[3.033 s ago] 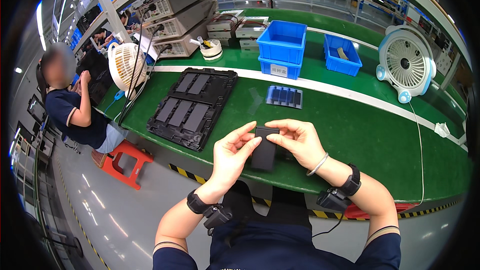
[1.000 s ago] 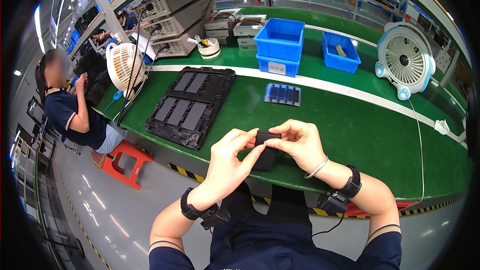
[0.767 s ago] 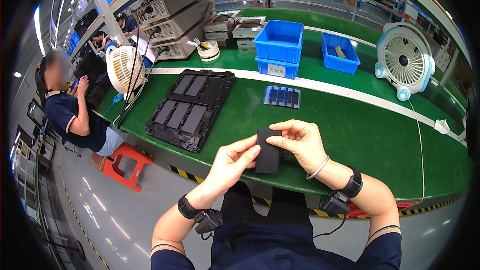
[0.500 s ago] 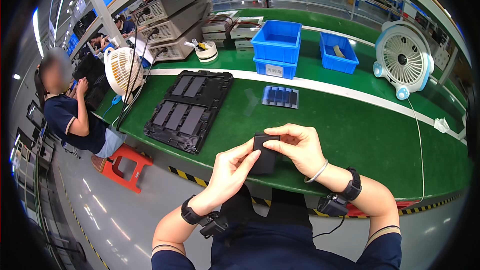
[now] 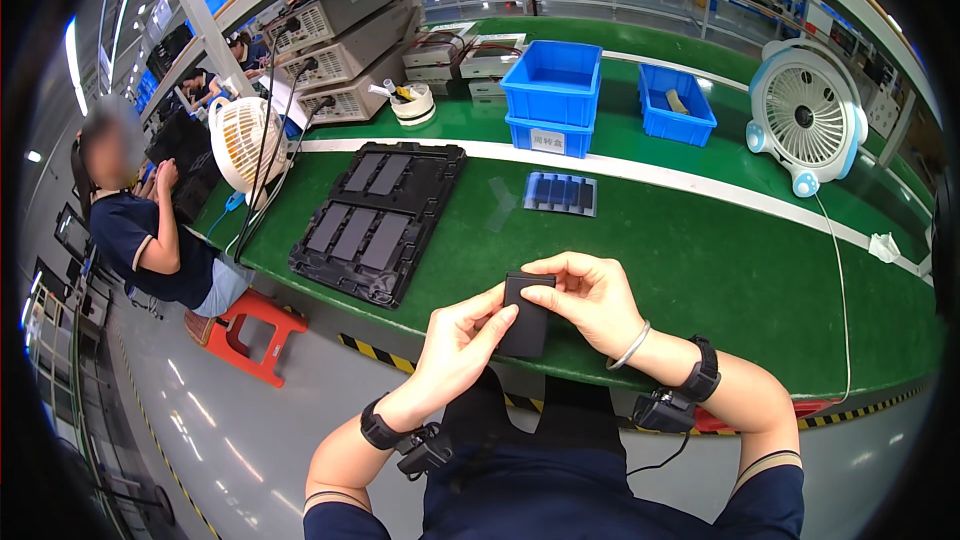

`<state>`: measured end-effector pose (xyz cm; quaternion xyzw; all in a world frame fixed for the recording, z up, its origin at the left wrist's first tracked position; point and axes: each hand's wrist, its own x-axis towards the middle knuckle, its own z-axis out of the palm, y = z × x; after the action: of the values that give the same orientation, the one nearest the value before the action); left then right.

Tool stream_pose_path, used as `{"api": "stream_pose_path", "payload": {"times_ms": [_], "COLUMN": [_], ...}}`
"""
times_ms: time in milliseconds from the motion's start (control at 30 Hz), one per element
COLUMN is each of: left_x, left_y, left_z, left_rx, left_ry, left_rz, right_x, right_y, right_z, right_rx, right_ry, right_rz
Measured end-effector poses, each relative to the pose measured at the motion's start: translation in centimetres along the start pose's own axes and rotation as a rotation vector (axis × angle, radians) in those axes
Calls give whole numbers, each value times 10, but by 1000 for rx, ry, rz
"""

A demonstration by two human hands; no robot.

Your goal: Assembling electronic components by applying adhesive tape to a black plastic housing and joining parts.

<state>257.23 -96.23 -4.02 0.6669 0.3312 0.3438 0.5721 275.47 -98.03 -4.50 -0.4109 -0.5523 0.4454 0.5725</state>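
The person's left hand (image 5: 455, 352) pinches the left edge of a flat, black, rectangular block (image 5: 523, 333) between thumb and fingers. The right hand (image 5: 595, 306) pinches its top right corner the same way. The block is near the front edge of a smooth green tabletop (image 5: 690, 275); whether it touches the surface cannot be told. A black moulded tray (image 5: 432, 188) holding five dark grey rectangular pieces (image 5: 352, 231) lies to the left.

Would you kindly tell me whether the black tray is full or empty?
Partly filled: the black tray holds five dark flat pieces, with bare space right of the far pair.
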Motion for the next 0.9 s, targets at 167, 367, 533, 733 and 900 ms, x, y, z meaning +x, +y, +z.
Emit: {"api": "stream_pose_path", "payload": {"times_ms": [167, 367, 533, 733, 900], "left_x": [-1, 1, 2, -7, -10], "left_y": [3, 5, -3, -7, -17], "left_z": [2, 3, 0, -4, -15], "left_rx": [-8, -23, -246, -761, -864], "left_ry": [4, 13, -49, -476, -502], "left_rz": [27, 78, 4, -181, -183], "right_x": [-1, 4, -3, -4, -7], "right_y": [-1, -1, -25, -30, -29], "right_z": [-1, -5, 0, 3, -2], "right_rx": [-13, -57, 144, 163, 117], "right_ry": [17, -35, -9, -14, -35], "right_rz": [-9, -78, -18, -57, 23]}}
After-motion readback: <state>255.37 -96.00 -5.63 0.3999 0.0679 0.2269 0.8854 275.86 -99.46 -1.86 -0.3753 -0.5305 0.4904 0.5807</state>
